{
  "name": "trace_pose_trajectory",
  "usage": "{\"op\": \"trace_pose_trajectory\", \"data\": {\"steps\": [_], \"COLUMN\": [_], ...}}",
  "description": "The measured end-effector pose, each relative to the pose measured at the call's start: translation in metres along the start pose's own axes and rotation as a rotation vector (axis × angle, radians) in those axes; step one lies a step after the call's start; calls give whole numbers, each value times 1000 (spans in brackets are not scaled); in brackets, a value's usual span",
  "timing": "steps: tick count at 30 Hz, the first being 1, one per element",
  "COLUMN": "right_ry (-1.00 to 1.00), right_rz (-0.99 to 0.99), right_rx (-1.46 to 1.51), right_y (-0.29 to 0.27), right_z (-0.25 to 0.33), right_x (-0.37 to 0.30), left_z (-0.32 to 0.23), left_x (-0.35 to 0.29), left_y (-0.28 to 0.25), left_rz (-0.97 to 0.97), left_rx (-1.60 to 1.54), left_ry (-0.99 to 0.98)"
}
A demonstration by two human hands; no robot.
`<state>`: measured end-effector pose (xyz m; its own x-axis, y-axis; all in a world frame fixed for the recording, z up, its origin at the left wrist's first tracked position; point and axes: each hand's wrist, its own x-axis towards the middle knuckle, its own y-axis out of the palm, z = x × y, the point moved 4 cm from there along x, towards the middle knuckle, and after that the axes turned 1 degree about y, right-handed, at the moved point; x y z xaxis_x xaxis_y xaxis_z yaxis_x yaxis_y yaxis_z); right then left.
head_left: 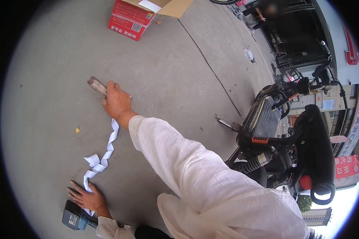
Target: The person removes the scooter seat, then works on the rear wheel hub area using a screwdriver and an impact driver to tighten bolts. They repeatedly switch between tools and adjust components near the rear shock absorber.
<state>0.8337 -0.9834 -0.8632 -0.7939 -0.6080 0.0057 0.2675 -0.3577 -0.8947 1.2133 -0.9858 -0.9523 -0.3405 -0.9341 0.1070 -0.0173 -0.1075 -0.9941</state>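
My right hand (117, 99) is closed round a tool with a pale wooden handle and a dark brown end (96, 85). Most of the tool is hidden by the fingers, so its kind is unclear. A curled white strip (109, 148), like paper or tape, runs over the grey ground from just below that hand to my left hand (88, 198). Flat on the ground, the left hand presses on the strip with its fingers spread. Beside it lies a black and teal cordless power tool (73, 216), partly cut off from sight.
An open red cardboard box (127, 20) stands at the far edge. To the right, a black electric scooter (283, 139) is parked with its kickstand (225, 122) down. A person (263, 16) is at the far right by a dark shopfront. A yellow leaf (77, 130) lies on the ground.
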Motion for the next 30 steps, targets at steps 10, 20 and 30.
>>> {"op": "trace_pose_trajectory", "data": {"steps": [10, 20, 30], "right_ry": [2, 81, 563], "right_rz": [51, 225, 559], "right_rx": [717, 526, 960], "right_y": [-60, -209, -393], "right_z": [121, 10, -23], "right_x": [-319, -583, -706], "left_z": [7, -9, -17], "left_x": [-13, -264, -436], "left_y": [9, -99, -234], "left_rz": [17, -93, 893], "left_rx": [46, -910, -581], "left_ry": [8, 472, 1696]}}
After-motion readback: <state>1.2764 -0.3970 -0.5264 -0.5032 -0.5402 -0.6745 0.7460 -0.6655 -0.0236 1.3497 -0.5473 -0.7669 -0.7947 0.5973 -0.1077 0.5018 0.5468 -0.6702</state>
